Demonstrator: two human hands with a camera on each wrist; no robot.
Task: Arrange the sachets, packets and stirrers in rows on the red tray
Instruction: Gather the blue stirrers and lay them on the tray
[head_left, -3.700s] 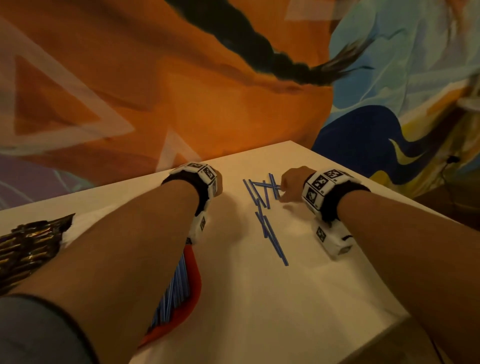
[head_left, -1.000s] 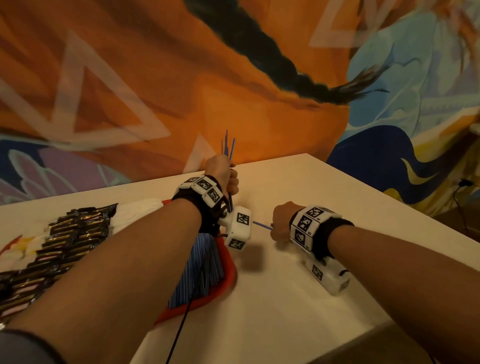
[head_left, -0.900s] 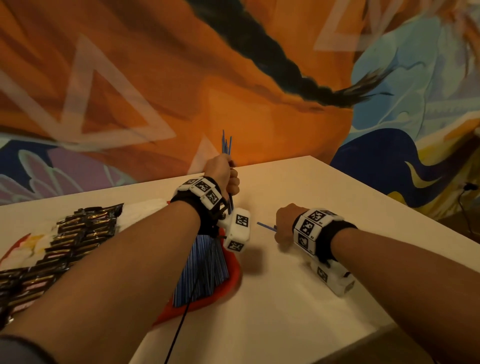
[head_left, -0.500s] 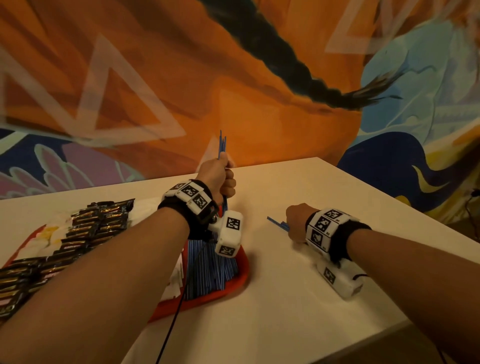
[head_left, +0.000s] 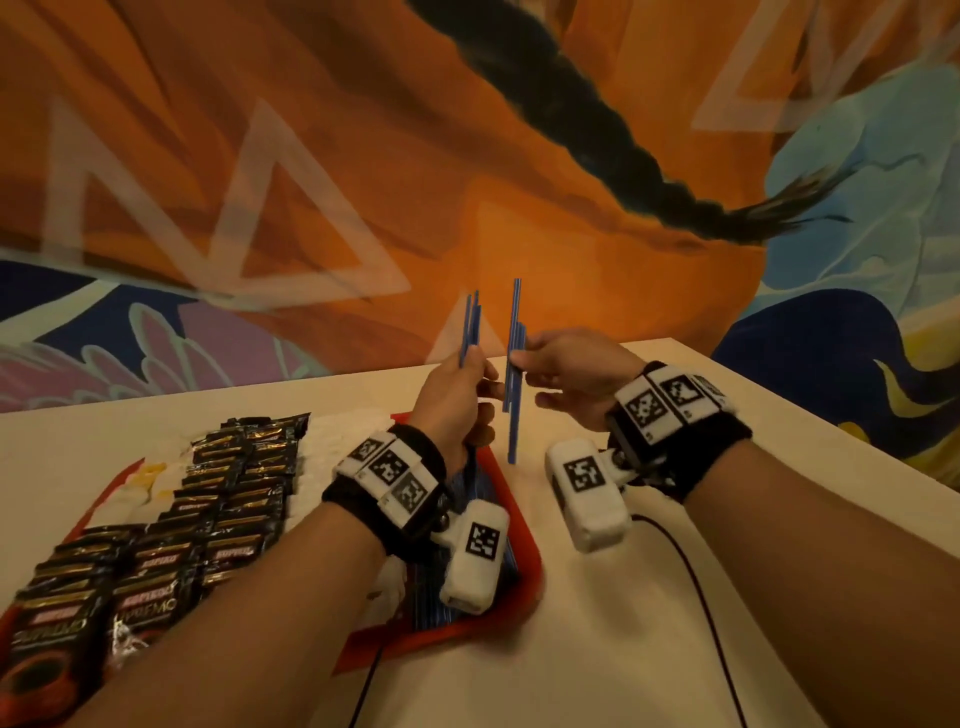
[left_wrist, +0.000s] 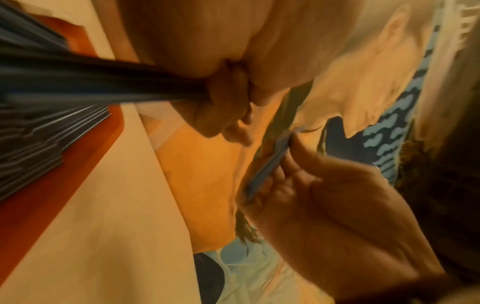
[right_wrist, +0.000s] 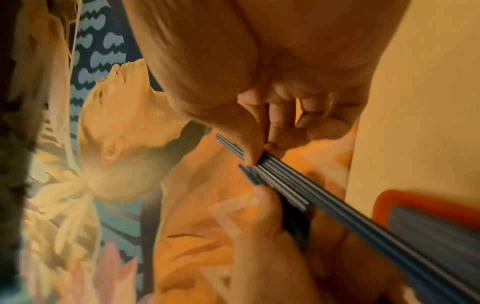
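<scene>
Both hands are raised above the far right corner of the red tray (head_left: 525, 586). My left hand (head_left: 467, 366) grips a small bundle of blue stirrers (head_left: 471, 322) upright. Just to its right, my right hand (head_left: 519, 370) pinches a few more blue stirrers (head_left: 514, 395), also upright, close to the left bundle. In the right wrist view, thumb and fingers pinch the stirrers (right_wrist: 283, 183). The left wrist view shows the gripped bundle (left_wrist: 103, 86). On the tray lie a row of blue stirrers (head_left: 428, 597), black packets (head_left: 234, 493) and white sachets (head_left: 332, 441).
The tray sits on a white table (head_left: 623, 649) whose right edge and far corner are close by. A painted mural wall (head_left: 363, 156) rises right behind the table. A black cable (head_left: 691, 577) trails over the table from my right wrist.
My right hand has come up off the table with stirrers and moved left beside the left hand's bundle. No loose stirrers show on the table now.
</scene>
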